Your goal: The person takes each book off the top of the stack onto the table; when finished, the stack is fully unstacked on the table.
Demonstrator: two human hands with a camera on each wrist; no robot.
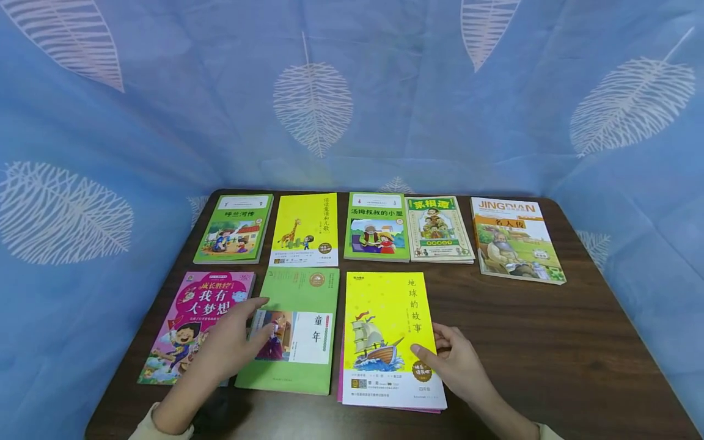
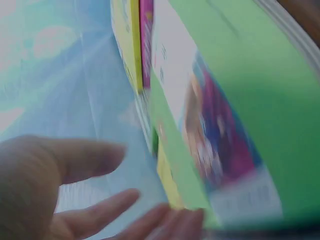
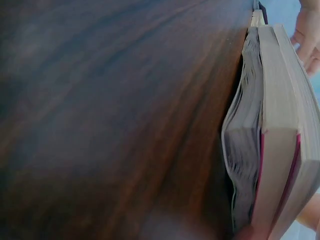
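My left hand (image 1: pixel 228 342) hovers between the pink book (image 1: pixel 195 305) and the green book (image 1: pixel 288 376), its fingertips over the green cover's left edge. In the left wrist view its thumb and fingers (image 2: pixel 92 160) are spread apart, with nothing between them. At the right edge of a yellow book with a sailing ship (image 1: pixel 385 318), my right hand (image 1: pixel 459 363) grips, thumb on the cover and fingers bent at the side. This yellow book tops a stack with a pink edge below it. The right wrist view shows the stacked page edges (image 3: pixel 280 90), the lowest ones wavy.
Along the back of the dark wooden table (image 1: pixel 528 342) lie a green book (image 1: pixel 233 229), a yellow giraffe book (image 1: pixel 305 229), another green book (image 1: pixel 376 226), a cream book (image 1: pixel 438 229) and a white-topped book (image 1: pixel 517 238). A blue leaf-patterned curtain (image 1: pixel 396 134) hangs behind.
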